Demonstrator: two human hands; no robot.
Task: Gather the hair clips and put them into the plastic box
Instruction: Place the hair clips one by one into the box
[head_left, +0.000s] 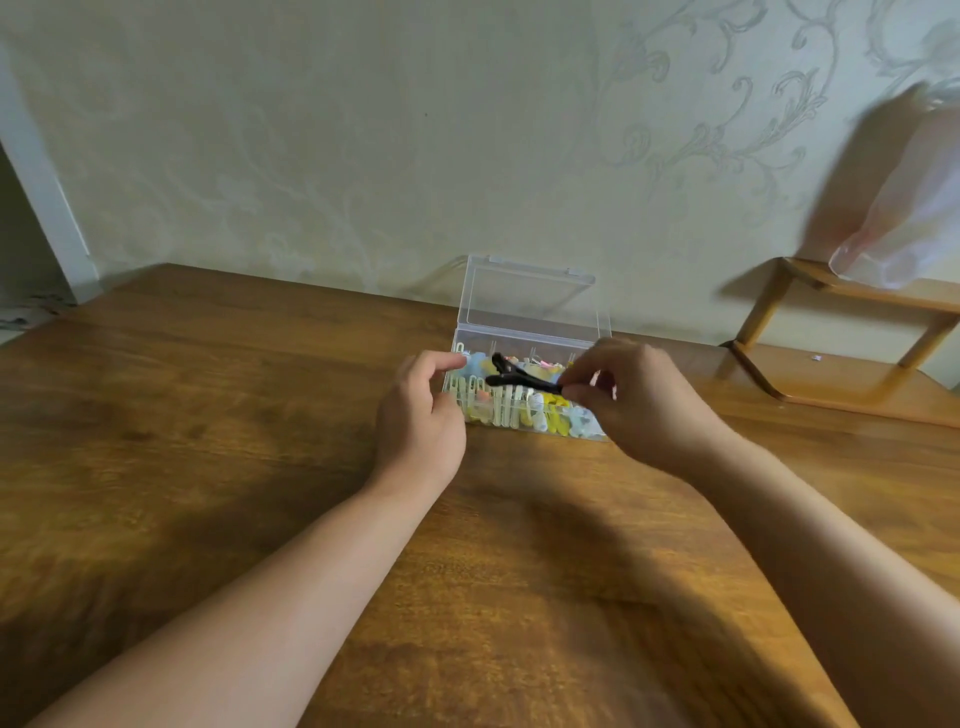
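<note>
Table runs up to wall behind. Plastic box near table's far edge, centre, lid upright at back. Hair clips piled inside box. Left hand at box's left end, right hand at its right end, pinching long clip above pile. Shelf stand on table, right of box, plastic bag on top.

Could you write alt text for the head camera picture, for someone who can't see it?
A person's right hand pinches a black hair clip over an open clear plastic box full of pastel clips, while the left hand rests at the box's left end. The box sits on a wooden table near a patterned wall.
</note>
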